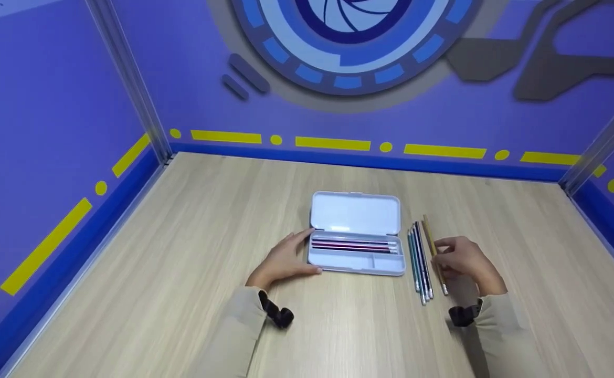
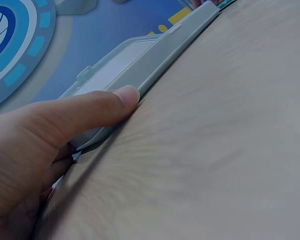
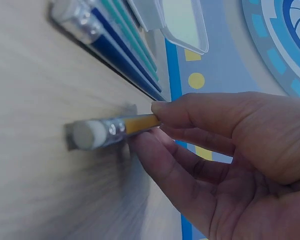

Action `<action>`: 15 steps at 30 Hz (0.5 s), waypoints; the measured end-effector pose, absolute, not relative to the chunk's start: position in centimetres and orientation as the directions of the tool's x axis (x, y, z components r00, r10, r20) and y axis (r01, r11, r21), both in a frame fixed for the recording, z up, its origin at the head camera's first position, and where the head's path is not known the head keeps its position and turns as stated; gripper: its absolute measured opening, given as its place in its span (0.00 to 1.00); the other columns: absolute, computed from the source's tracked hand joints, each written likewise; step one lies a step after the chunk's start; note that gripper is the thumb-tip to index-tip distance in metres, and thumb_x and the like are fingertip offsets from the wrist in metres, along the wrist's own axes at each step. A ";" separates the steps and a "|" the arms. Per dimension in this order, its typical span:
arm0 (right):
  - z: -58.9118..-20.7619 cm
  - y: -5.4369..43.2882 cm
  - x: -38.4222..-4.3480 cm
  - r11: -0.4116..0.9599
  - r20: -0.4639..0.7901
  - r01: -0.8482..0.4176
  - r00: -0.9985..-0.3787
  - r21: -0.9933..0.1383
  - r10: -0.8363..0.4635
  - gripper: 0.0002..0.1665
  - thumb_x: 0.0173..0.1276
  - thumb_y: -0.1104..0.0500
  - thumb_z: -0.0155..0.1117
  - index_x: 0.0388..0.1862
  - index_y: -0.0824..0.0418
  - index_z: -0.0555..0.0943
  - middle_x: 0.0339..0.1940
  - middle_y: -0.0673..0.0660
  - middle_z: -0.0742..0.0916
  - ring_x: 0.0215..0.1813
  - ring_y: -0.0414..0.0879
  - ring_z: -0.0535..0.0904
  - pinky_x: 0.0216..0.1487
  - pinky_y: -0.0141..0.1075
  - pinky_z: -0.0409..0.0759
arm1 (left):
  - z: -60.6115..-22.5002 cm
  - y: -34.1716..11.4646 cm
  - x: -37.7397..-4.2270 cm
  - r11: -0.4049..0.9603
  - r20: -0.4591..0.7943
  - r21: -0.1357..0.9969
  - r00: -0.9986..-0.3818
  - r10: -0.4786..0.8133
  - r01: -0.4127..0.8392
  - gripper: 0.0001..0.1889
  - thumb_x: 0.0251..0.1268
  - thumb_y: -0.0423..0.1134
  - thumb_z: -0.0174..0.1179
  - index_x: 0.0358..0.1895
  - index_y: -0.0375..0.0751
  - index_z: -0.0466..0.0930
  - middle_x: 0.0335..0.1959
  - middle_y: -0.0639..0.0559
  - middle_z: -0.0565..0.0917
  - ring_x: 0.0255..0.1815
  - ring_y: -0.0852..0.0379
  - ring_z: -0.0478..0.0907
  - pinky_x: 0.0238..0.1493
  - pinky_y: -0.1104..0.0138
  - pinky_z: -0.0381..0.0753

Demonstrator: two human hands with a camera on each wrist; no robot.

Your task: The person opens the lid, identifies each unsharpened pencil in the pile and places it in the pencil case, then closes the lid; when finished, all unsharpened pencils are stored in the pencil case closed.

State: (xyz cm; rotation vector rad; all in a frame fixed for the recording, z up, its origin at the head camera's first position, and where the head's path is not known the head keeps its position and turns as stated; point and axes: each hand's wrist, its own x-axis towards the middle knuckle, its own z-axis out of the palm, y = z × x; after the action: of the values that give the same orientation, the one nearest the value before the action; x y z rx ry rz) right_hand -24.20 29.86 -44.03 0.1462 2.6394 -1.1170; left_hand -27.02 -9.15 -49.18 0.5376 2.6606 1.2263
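Note:
A white pencil case lies with its lid raised at the back. Red and dark pencils lie in its long rear compartment. My left hand holds the case's left end, thumb along the front edge and fingers at the back; the thumb shows against the front wall in the left wrist view. To the right of the case, my right hand pinches a yellow pencil between thumb and fingers. The pencil's white eraser points toward the near side, close over the table.
Several teal and dark blue pencils lie side by side between the case and the yellow pencil, erasers toward me. The wooden table meets blue wall panels at the back and sides.

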 end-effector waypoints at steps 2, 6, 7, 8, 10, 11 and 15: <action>-44.0 29.9 -24.3 0.701 -0.279 0.190 -0.960 -0.687 -0.013 0.33 0.63 0.65 0.61 0.64 0.79 0.67 0.44 0.72 0.83 0.34 0.46 0.84 0.35 0.39 0.86 | -49.2 -9.1 -27.0 0.599 0.002 0.760 -0.922 0.387 0.253 0.54 0.38 0.56 0.76 0.74 0.54 0.59 0.73 0.42 0.64 0.74 0.39 0.56 0.73 0.46 0.57; -43.7 29.9 -24.4 0.708 -0.269 0.176 -0.963 -0.684 -0.020 0.33 0.62 0.65 0.61 0.64 0.78 0.67 0.42 0.71 0.84 0.31 0.44 0.83 0.33 0.38 0.86 | -49.2 -9.1 -27.0 0.601 -0.004 0.761 -0.923 0.384 0.247 0.54 0.38 0.56 0.76 0.74 0.54 0.59 0.73 0.43 0.63 0.75 0.39 0.56 0.73 0.45 0.56; -43.6 29.9 -24.5 0.710 -0.265 0.171 -0.964 -0.683 -0.023 0.33 0.62 0.65 0.61 0.64 0.78 0.67 0.41 0.70 0.84 0.30 0.44 0.82 0.33 0.38 0.86 | -49.2 -9.1 -27.0 0.601 -0.006 0.761 -0.924 0.383 0.244 0.54 0.38 0.56 0.76 0.74 0.54 0.59 0.73 0.43 0.63 0.75 0.38 0.55 0.73 0.44 0.55; -43.5 29.9 -24.6 0.711 -0.263 0.168 -0.965 -0.683 -0.024 0.33 0.62 0.65 0.60 0.64 0.78 0.67 0.41 0.70 0.84 0.30 0.43 0.82 0.33 0.38 0.86 | -49.2 -9.1 -27.0 0.602 -0.010 0.761 -0.924 0.382 0.240 0.54 0.38 0.56 0.76 0.74 0.54 0.59 0.74 0.44 0.63 0.75 0.37 0.54 0.73 0.44 0.55; -43.2 29.8 -24.6 0.714 -0.251 0.153 -0.967 -0.683 -0.033 0.32 0.62 0.66 0.60 0.64 0.78 0.67 0.41 0.70 0.85 0.29 0.43 0.81 0.32 0.39 0.85 | -49.2 -9.1 -27.1 0.603 -0.019 0.764 -0.926 0.377 0.230 0.54 0.38 0.56 0.76 0.74 0.55 0.59 0.74 0.45 0.62 0.75 0.37 0.53 0.74 0.44 0.54; -43.1 29.8 -24.7 0.714 -0.245 0.147 -0.969 -0.685 -0.035 0.32 0.63 0.66 0.59 0.64 0.78 0.67 0.41 0.70 0.85 0.29 0.43 0.81 0.32 0.39 0.85 | -49.2 -9.1 -27.0 0.601 -0.017 0.765 -0.925 0.379 0.232 0.54 0.38 0.56 0.76 0.74 0.54 0.59 0.74 0.44 0.62 0.75 0.36 0.52 0.74 0.44 0.53; -42.5 29.6 -24.8 0.714 -0.218 0.116 -0.975 -0.690 -0.052 0.30 0.64 0.67 0.57 0.64 0.77 0.68 0.43 0.71 0.84 0.30 0.43 0.81 0.33 0.38 0.85 | -49.2 -9.2 -27.1 0.602 -0.004 0.758 -0.922 0.388 0.250 0.54 0.39 0.56 0.76 0.74 0.53 0.59 0.74 0.45 0.63 0.76 0.37 0.53 0.75 0.46 0.53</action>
State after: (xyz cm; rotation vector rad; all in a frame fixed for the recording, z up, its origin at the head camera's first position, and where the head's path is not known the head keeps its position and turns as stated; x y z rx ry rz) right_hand -24.83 29.61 -42.48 0.0516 2.6990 -1.1086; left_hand -27.10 -9.19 -49.22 0.5340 2.6582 1.2183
